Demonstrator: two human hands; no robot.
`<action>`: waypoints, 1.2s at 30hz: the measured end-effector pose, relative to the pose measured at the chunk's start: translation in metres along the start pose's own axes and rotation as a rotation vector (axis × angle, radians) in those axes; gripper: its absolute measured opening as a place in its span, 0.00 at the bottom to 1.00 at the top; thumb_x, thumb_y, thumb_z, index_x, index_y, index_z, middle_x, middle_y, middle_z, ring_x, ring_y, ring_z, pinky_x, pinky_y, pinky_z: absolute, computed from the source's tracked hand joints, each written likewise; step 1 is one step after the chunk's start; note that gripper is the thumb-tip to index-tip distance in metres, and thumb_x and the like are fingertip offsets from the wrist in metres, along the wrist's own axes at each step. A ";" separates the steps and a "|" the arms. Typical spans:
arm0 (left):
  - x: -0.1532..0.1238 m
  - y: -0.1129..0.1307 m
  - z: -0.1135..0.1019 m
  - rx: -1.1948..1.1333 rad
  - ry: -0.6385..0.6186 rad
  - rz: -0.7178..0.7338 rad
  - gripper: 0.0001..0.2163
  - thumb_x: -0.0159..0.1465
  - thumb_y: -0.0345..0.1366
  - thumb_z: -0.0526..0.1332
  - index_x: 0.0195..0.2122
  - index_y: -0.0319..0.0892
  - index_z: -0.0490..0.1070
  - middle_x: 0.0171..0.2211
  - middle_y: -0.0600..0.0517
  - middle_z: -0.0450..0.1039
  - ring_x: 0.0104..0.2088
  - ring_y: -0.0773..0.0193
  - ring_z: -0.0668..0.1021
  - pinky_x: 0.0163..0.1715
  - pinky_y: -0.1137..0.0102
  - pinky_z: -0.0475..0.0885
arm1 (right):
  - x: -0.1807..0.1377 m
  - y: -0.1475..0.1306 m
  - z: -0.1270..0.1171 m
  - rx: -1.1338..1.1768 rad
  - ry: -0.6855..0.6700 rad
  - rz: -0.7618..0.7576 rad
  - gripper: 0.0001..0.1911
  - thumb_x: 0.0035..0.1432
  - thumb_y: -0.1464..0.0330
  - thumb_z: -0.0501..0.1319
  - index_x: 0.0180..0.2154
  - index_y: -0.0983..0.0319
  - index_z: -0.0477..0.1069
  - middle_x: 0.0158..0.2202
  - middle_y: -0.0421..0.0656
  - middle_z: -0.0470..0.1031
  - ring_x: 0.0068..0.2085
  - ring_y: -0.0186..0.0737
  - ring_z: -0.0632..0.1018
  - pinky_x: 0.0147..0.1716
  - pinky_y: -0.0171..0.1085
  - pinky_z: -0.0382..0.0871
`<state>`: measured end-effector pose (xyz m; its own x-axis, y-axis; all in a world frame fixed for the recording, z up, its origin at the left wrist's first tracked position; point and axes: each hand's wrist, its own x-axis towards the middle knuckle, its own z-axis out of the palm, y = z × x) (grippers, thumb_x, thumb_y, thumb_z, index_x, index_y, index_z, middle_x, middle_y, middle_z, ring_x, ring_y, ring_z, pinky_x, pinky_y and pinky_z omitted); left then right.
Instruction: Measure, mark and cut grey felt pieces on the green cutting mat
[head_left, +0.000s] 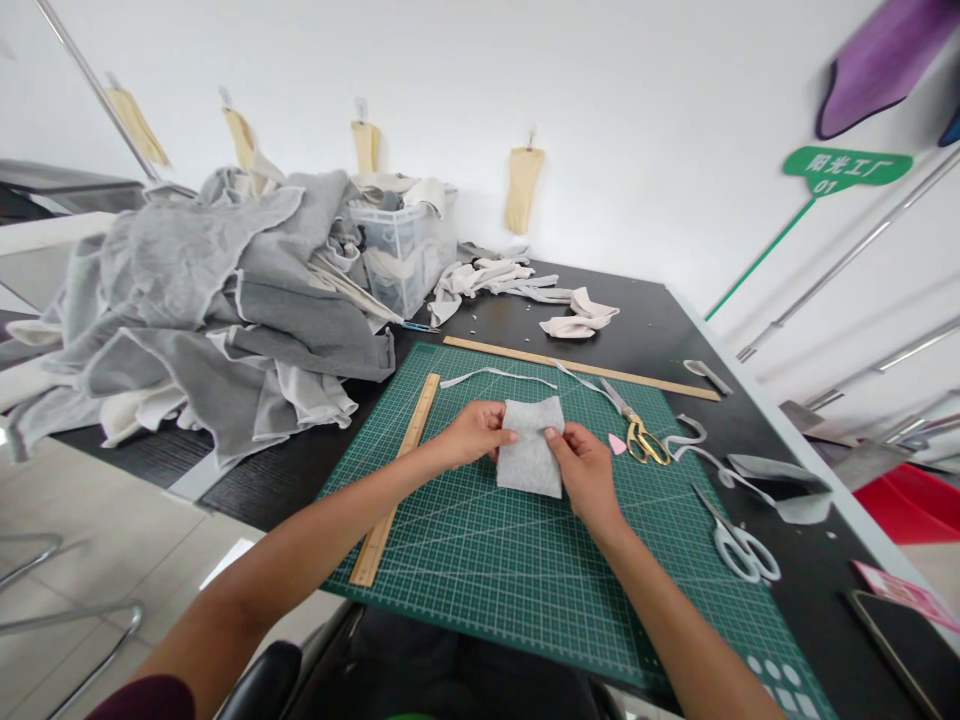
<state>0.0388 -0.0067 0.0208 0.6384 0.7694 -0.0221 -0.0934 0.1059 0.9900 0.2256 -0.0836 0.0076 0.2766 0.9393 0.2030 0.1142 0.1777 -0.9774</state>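
Note:
A small grey rectangle of fabric (pixel 529 470) is held up above the green cutting mat (pixel 480 570). My left hand (pixel 478 436) pinches its left edge, thumb in front and fingers behind. On the opposite edge, my right hand (pixel 587 468) grips the cloth the same way. The top of the piece curves slightly between the thumbs. Just right of my right hand lie a pink piece of tailor's chalk (pixel 616 444) and gold-handled scissors (pixel 639 432). A short wooden ruler (pixel 397 480) rests on the mat beneath my left forearm.
A long wooden ruler (pixel 577 367) lies along the mat's far edge. White-handled scissors (pixel 739 545) and a phone (pixel 900 655) are at right. Heaped grey cloth (pixel 195 260) and a clear plastic bin (pixel 409 250) of fabric stand at left. Fabric strips (pixel 499 278) lie behind.

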 end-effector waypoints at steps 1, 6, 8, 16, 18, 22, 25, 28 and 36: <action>0.000 0.000 -0.001 -0.002 -0.004 0.021 0.20 0.50 0.44 0.73 0.38 0.37 0.72 0.29 0.51 0.75 0.24 0.68 0.75 0.22 0.74 0.68 | 0.001 0.000 0.000 0.019 -0.013 0.003 0.10 0.60 0.59 0.65 0.36 0.58 0.77 0.30 0.39 0.77 0.31 0.41 0.73 0.29 0.36 0.66; 0.003 0.005 -0.007 -0.038 0.034 0.124 0.14 0.49 0.38 0.73 0.33 0.36 0.74 0.29 0.52 0.75 0.29 0.67 0.75 0.32 0.72 0.69 | 0.001 -0.001 -0.001 0.139 -0.103 0.025 0.11 0.59 0.60 0.66 0.43 0.55 0.78 0.39 0.41 0.81 0.38 0.45 0.78 0.39 0.41 0.71; 0.003 0.007 -0.009 -0.037 0.081 0.139 0.11 0.49 0.35 0.72 0.30 0.36 0.75 0.28 0.53 0.74 0.30 0.68 0.74 0.33 0.72 0.68 | 0.001 -0.001 -0.001 0.170 -0.120 0.010 0.09 0.58 0.62 0.66 0.42 0.54 0.79 0.40 0.41 0.82 0.40 0.46 0.78 0.42 0.42 0.71; 0.000 0.017 -0.009 0.001 0.143 0.242 0.03 0.47 0.28 0.66 0.19 0.37 0.74 0.32 0.49 0.76 0.33 0.65 0.76 0.33 0.72 0.68 | 0.003 -0.004 -0.005 -0.035 -0.101 -0.174 0.09 0.59 0.69 0.60 0.29 0.57 0.78 0.44 0.43 0.77 0.44 0.45 0.76 0.42 0.40 0.67; 0.000 0.017 -0.009 0.014 0.147 0.246 0.04 0.47 0.28 0.65 0.17 0.37 0.73 0.33 0.48 0.77 0.33 0.65 0.76 0.32 0.72 0.68 | 0.002 -0.006 -0.006 -0.122 -0.091 -0.172 0.10 0.60 0.69 0.58 0.29 0.57 0.77 0.40 0.42 0.77 0.41 0.44 0.75 0.40 0.39 0.66; 0.000 0.014 -0.007 -0.017 0.192 0.230 0.03 0.47 0.28 0.65 0.18 0.37 0.72 0.33 0.49 0.76 0.33 0.66 0.76 0.33 0.72 0.68 | 0.000 -0.007 -0.003 -0.129 -0.086 -0.076 0.09 0.61 0.68 0.56 0.31 0.56 0.74 0.26 0.37 0.70 0.28 0.39 0.68 0.28 0.36 0.60; 0.002 0.011 -0.006 -0.013 0.243 0.216 0.02 0.47 0.28 0.64 0.24 0.37 0.74 0.30 0.51 0.75 0.33 0.67 0.75 0.35 0.73 0.68 | -0.002 -0.006 0.002 0.020 -0.087 0.057 0.06 0.59 0.67 0.56 0.32 0.55 0.72 0.22 0.35 0.65 0.24 0.38 0.65 0.24 0.34 0.56; 0.003 0.009 -0.007 -0.036 0.247 0.164 0.05 0.47 0.28 0.65 0.27 0.37 0.74 0.28 0.53 0.74 0.30 0.69 0.74 0.32 0.74 0.67 | -0.003 -0.005 0.006 0.095 -0.099 0.109 0.04 0.58 0.65 0.57 0.32 0.54 0.70 0.22 0.34 0.64 0.22 0.37 0.64 0.22 0.34 0.56; 0.004 0.004 -0.011 -0.120 0.220 -0.011 0.08 0.46 0.30 0.66 0.29 0.39 0.71 0.27 0.56 0.72 0.25 0.70 0.74 0.26 0.74 0.67 | -0.003 -0.006 0.008 0.207 -0.101 0.171 0.04 0.56 0.65 0.60 0.30 0.56 0.71 0.23 0.36 0.67 0.23 0.37 0.67 0.22 0.34 0.61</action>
<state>0.0329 0.0034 0.0228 0.4595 0.8850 -0.0753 -0.1859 0.1788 0.9662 0.2168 -0.0851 0.0121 0.1773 0.9834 0.0374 -0.1263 0.0605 -0.9901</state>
